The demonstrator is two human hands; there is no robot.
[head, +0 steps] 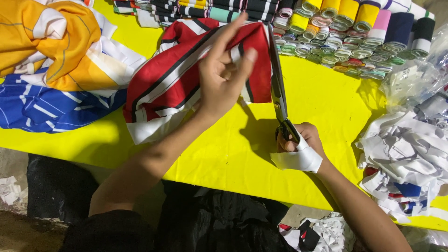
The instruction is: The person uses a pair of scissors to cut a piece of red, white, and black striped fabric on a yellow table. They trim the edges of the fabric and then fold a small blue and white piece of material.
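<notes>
Red striped fabric (pixel 186 70) pinched in left hand (pixel 224 74); right hand (pixel 301 142) holds scissors (pixel 278 88) at edge.

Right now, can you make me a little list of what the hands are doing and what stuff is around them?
left hand: holds up the red striped cloth
right hand: grips the scissors, a white strip wrapped around it
scissors: blades along the cloth's right edge
table cover: bright yellow
far edge: rolled fabric bands in rows
left side: orange and blue cloth
right side: pile of white scraps
</notes>
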